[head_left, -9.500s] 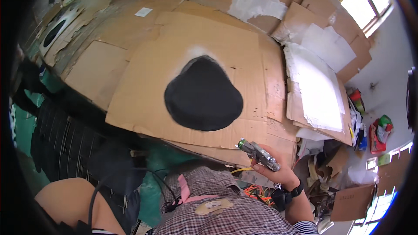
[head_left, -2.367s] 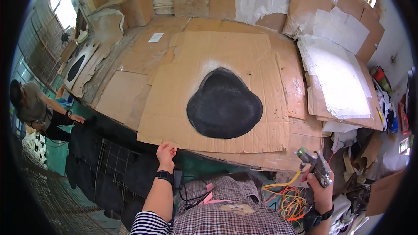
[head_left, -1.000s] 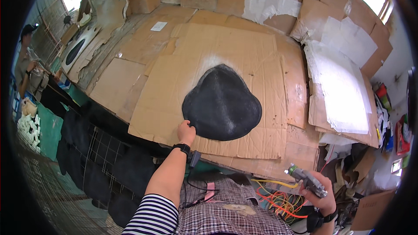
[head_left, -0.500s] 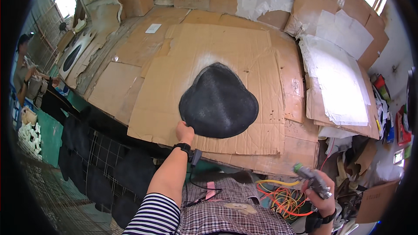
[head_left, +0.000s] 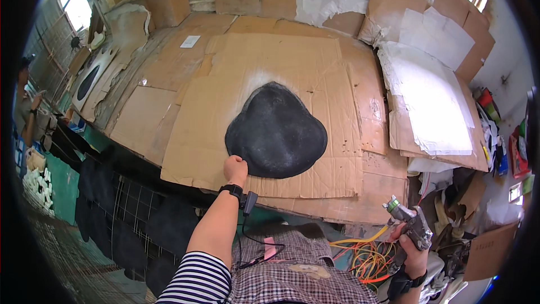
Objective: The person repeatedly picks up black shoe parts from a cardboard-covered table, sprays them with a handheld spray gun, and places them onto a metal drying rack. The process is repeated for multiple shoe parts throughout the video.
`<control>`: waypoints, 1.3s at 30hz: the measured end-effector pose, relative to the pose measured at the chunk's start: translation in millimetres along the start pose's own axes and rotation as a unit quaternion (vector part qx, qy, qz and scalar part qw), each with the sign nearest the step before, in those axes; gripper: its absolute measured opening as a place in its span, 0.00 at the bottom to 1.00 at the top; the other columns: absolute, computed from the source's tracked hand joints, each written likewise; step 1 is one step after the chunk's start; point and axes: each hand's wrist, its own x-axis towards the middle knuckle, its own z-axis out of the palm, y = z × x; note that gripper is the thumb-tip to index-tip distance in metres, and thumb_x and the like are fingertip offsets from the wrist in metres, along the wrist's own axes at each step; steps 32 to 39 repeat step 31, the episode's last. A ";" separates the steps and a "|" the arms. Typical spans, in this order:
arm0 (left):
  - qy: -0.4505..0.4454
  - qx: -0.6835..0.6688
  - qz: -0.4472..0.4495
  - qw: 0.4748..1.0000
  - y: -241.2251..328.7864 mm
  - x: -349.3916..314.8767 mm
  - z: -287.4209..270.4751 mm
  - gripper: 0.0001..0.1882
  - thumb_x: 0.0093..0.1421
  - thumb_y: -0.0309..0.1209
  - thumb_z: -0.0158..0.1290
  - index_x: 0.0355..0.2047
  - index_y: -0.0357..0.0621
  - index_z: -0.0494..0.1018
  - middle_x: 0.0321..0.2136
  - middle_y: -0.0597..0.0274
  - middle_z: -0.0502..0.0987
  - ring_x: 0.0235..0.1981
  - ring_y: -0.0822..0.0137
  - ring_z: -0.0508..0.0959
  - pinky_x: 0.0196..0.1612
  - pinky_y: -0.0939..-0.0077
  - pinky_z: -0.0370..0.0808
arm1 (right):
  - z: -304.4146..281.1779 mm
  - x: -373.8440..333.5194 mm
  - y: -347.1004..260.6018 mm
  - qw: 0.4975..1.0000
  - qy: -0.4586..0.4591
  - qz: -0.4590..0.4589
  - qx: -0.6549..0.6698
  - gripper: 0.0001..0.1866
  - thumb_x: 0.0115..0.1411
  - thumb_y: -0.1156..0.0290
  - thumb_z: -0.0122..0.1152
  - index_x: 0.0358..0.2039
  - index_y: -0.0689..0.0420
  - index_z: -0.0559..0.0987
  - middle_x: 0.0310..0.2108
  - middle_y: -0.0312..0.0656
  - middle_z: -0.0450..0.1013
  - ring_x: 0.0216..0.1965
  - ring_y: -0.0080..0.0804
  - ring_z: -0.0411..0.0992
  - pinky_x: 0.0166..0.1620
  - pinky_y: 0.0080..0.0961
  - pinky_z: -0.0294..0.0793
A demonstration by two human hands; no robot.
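Note:
A black, rounded three-lobed piece [head_left: 275,135], like a thick felt or foam pad, lies on a sheet of cardboard [head_left: 197,129]. Its narrow lobe points away from me, and a pale dusty haze surrounds that tip. My left hand [head_left: 235,170] is closed at the pad's near left edge, thumb and fingers pinching the rim. Off the table's near right side, my right hand [head_left: 413,250] is wrapped round a metal spray gun [head_left: 413,226] with a green part at its nozzle end. A yellow hose [head_left: 360,241] runs toward the gun.
Tangled orange and yellow hoses [head_left: 371,262] hang below the table's right side. White paper-covered cardboard [head_left: 430,101] lies at right. Left below, black pieces [head_left: 129,242] rest on a wire rack. Another person [head_left: 28,101] stands at far left. Cardboard sheets line the back.
My right hand has tilted the spray gun upward and shifted slightly right. The pale streak on the pad looks fainter. My left hand stays at the pad's edge while the whole view shifts a little.

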 end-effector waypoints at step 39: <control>-0.270 -0.774 0.067 0.569 101.8 -59.4 -202.2 0.27 0.52 0.18 0.44 0.56 0.40 0.64 0.48 0.57 0.74 0.48 0.61 0.76 0.52 0.59 0.74 | 36.4 57.1 87.6 0.953 -0.276 0.103 -0.073 0.33 0.50 0.64 0.71 0.54 0.62 0.68 0.31 0.43 0.76 0.35 0.32 0.76 0.41 0.27 0.74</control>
